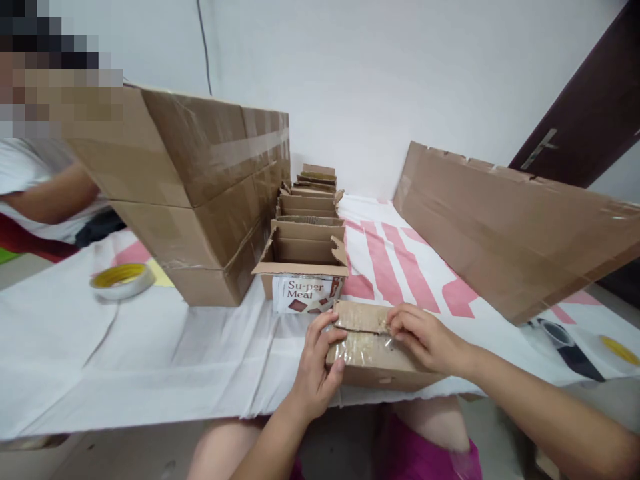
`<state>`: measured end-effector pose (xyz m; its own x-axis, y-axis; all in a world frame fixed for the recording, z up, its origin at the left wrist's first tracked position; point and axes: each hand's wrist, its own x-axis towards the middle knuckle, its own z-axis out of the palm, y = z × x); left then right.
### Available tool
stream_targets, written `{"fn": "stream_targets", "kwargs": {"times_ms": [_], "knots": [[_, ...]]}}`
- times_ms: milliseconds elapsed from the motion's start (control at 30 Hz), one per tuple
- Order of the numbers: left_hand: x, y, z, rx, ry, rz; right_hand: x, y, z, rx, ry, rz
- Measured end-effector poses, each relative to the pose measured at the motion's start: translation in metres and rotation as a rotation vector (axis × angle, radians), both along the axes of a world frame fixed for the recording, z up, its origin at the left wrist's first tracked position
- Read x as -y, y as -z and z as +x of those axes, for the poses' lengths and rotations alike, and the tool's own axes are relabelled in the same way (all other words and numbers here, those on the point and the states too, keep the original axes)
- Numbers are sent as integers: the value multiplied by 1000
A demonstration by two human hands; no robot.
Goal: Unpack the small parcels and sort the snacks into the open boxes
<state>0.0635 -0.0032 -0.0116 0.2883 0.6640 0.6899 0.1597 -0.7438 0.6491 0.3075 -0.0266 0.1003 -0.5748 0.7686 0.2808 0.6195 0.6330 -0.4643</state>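
Note:
A small brown cardboard box [385, 377] lies at the table's front edge, with shiny clear packing tape [357, 348] across its top and a narrow gap along a flap. My left hand [320, 363] is wrapped around the box's left end, thumb on the near side and fingers on top. On the right part of the top, my right hand [420, 337] is closed in a pinch at the seam, where a bit of loose tape glints by the fingertips. Just beyond stands an open carton [303, 268] with a "Su-per Meal" label.
More open cartons [310, 203] run in a row toward the wall. Stacked taped boxes [200, 233] rise at the left, a large cardboard panel [500, 227] at the right. Tape rolls [123, 281] and a black-strapped item [565, 343] lie on the cloth. Another person's arm [55, 197] shows at far left.

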Motion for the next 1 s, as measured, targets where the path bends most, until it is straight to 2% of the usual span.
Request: {"fn": "stream_targets", "kwargs": {"times_ms": [133,333,567,1000], "knots": [[2,0,-1,-11,0,-8,6,10,-10,1,-6,114],[4,-3,-2,-48,-8,0,7,14,-7,-89,-22,97],[4,-6,0,-60,-28,22,7,15,-8,-65,37,118],[4,-5,0,-71,-41,17,11,12,-6,-36,-52,134]]}}
